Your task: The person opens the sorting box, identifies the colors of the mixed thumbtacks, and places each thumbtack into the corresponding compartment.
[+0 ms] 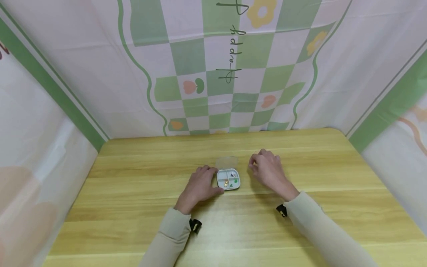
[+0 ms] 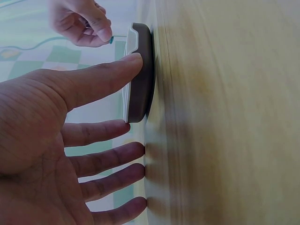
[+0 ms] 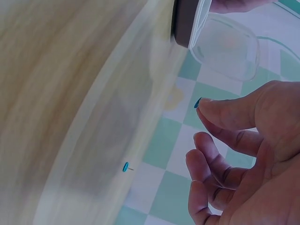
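Observation:
A small compartment case (image 1: 228, 179) with a white inside and dark brown outer shell lies on the table, its clear lid (image 1: 227, 162) swung back. Gold, silvery and green little pieces sit in its compartments. My left hand (image 1: 201, 185) holds the case from the left, thumb (image 2: 129, 65) on the near side and index finger at the far side. To the right of the case, my right hand (image 1: 268, 168) pinches a small teal stud earring (image 3: 197, 102) between thumb and index finger. Another teal stud earring (image 3: 125, 167), with a thin post, rests on the table below that hand.
The wood-grain table (image 1: 133, 207) ends at the back against a hanging cloth (image 1: 220, 100) with green and white checks. More cloth hangs at the left and right sides. Each wrist carries a black strap-on camera (image 1: 195, 225).

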The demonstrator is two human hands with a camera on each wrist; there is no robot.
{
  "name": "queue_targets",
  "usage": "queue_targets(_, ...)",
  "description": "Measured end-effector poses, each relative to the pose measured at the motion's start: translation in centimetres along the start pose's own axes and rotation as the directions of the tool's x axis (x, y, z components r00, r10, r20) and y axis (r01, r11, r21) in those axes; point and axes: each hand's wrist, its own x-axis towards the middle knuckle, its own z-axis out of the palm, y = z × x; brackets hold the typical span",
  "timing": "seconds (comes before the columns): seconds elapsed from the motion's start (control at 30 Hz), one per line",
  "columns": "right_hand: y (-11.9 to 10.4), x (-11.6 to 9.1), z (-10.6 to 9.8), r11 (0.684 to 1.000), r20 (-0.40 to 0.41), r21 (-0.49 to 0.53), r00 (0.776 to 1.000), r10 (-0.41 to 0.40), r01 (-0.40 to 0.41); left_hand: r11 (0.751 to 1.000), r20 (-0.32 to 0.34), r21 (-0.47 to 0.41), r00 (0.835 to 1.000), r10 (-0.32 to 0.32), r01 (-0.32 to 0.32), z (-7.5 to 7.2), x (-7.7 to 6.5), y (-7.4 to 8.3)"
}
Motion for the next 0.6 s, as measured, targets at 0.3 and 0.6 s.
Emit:
queue_targets(0.3, -0.9, -0.4, 0.2, 1.000, 0.009, 0.024, 1.000, -0.002, 0.002, 1.000, -0.007, 0.003, 1.000, 0.005, -0.005, 0.0, 0.0, 0.0)
queue_targets(0.6, -1.6, -0.7, 0.5, 0.999, -0.012, 0.041, 1.000, -0.020, 0.021, 1.000, -0.011, -0.002, 1.000, 0.005, -0.005, 0.1, 0.0, -0.1)
